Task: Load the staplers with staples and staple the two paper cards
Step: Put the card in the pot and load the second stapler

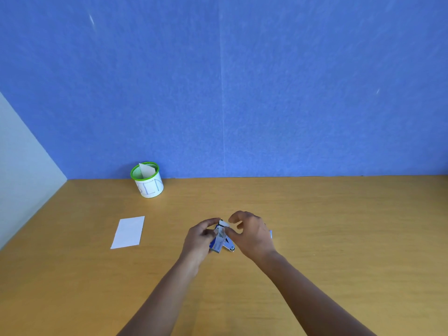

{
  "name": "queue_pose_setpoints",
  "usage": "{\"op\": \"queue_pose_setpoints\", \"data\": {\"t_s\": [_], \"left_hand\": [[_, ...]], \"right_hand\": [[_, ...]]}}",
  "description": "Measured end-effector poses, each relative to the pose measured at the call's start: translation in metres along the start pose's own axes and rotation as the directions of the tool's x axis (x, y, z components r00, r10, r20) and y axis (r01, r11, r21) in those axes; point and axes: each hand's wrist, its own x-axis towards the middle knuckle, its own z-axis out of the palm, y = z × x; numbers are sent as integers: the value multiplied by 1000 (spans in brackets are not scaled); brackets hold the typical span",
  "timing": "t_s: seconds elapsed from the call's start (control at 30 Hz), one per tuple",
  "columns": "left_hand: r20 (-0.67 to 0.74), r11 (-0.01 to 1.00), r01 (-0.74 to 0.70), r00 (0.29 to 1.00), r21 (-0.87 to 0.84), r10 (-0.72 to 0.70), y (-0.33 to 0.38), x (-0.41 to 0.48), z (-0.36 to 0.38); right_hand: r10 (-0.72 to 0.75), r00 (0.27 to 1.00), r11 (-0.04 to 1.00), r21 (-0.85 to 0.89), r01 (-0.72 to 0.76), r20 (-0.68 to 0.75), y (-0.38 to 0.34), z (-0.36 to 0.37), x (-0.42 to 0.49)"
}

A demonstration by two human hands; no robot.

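A small blue and silver stapler (221,241) is in the middle of the wooden table (339,226), hinged open, with its metal magazine pointing toward me. My left hand (200,240) grips its blue body from the left. My right hand (251,235) is beside it on the right, thumb and forefinger pinched at the stapler's far end near a small white piece; I cannot tell what the fingers hold. A white paper card (128,232) lies flat to the left. A bit of blue (270,234) shows behind my right hand.
A white mesh cup with a green rim (148,180), marked BIN, stands at the back left against the blue wall and holds a white paper piece. A white side wall borders the table on the left.
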Motion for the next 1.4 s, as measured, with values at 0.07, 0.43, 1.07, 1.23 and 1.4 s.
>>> {"op": "queue_pose_setpoints", "data": {"t_s": [0.07, 0.43, 1.07, 1.23, 1.4], "left_hand": [[40, 998, -27, 999, 53, 25, 2, -1, 1], [109, 982, -104, 990, 158, 88, 7, -2, 1], [55, 963, -82, 996, 258, 70, 12, 4, -6], [64, 955, -85, 996, 283, 70, 12, 6, -9], [65, 950, -69, 997, 304, 52, 9, 5, -9]], "right_hand": [[13, 1000, 999, 45, -13, 5, 1, 0, 1], [129, 991, 950, 283, -129, 18, 11, -9, 5], [-432, 894, 857, -252, 449, 122, 14, -22, 13], [-478, 857, 823, -243, 513, 192, 14, -22, 14], [-501, 825, 776, -287, 562, 261, 12, -26, 15]]}}
